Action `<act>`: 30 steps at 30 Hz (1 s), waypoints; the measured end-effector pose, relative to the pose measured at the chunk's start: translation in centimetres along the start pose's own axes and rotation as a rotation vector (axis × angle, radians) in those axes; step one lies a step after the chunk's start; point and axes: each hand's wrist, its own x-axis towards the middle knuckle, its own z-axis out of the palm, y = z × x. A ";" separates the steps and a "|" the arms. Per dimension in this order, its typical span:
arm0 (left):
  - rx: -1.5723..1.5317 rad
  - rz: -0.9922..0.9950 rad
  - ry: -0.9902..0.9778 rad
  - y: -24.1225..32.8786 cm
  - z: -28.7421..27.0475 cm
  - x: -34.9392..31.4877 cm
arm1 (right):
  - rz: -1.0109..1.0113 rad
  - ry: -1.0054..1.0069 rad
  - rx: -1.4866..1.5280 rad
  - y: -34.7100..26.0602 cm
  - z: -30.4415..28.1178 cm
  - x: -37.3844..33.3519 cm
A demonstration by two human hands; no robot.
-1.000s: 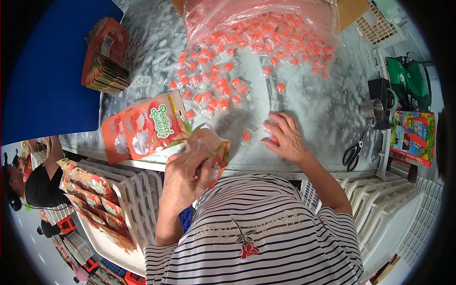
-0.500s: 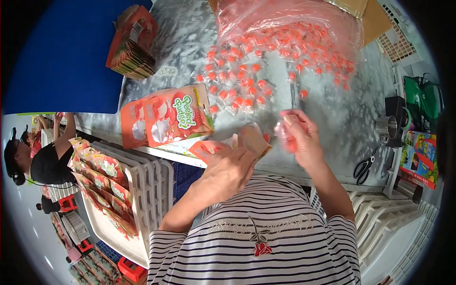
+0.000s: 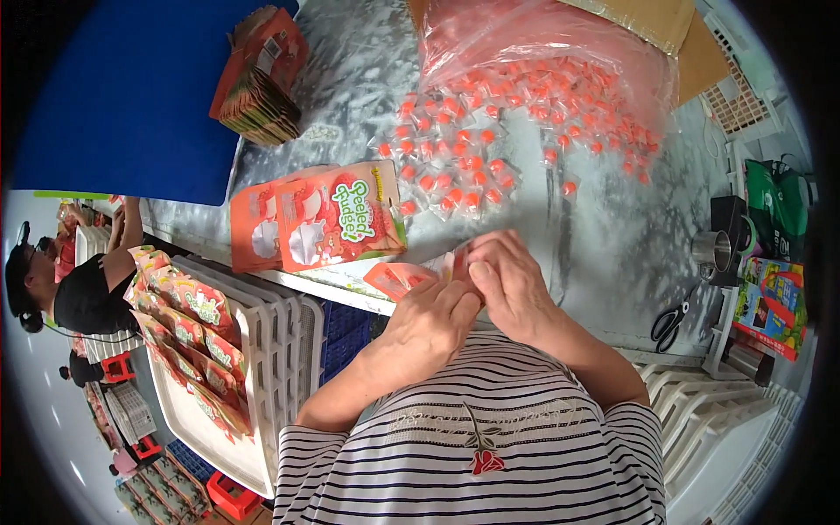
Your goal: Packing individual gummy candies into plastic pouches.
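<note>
My left hand (image 3: 429, 325) is closed around a small red printed pouch (image 3: 398, 278) at the table's front edge. My right hand (image 3: 512, 284) is against the pouch's mouth, its fingers bent and closed, and what they hold is hidden. Just beyond my hands, two flat red pouches (image 3: 337, 229) lie overlapped on the table. Small red candies in clear wrappers (image 3: 455, 179) are strewn behind them, and a larger heap (image 3: 577, 87) spills from a clear pink-tinted bag (image 3: 525, 39) in a cardboard box (image 3: 700, 66).
A stack of red pouches (image 3: 262, 96) stands beside a blue board (image 3: 122, 96). At left, filled pouches (image 3: 188, 315) sit on stacked white trays (image 3: 284, 350). Black scissors (image 3: 672, 325) and a metal cup (image 3: 710, 245) are at right. Another person (image 3: 83, 280) is at far left.
My right hand, which held wrapped red candies apart from the pouch, has moved left to the pouch's mouth. My left hand still grips the pouch. The view has shifted slightly.
</note>
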 end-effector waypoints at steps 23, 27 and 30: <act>-0.038 -0.352 0.201 -0.5 -4.1 -3.3 | 0.075 -0.221 -0.513 13.6 -1.5 2.5; -0.049 -0.395 0.186 -0.7 -4.0 -3.4 | 0.113 -0.229 -0.471 12.5 -2.0 -0.4; -0.039 -0.427 0.157 -0.9 -3.9 -3.3 | 0.123 -0.216 -0.455 11.3 -2.8 -2.4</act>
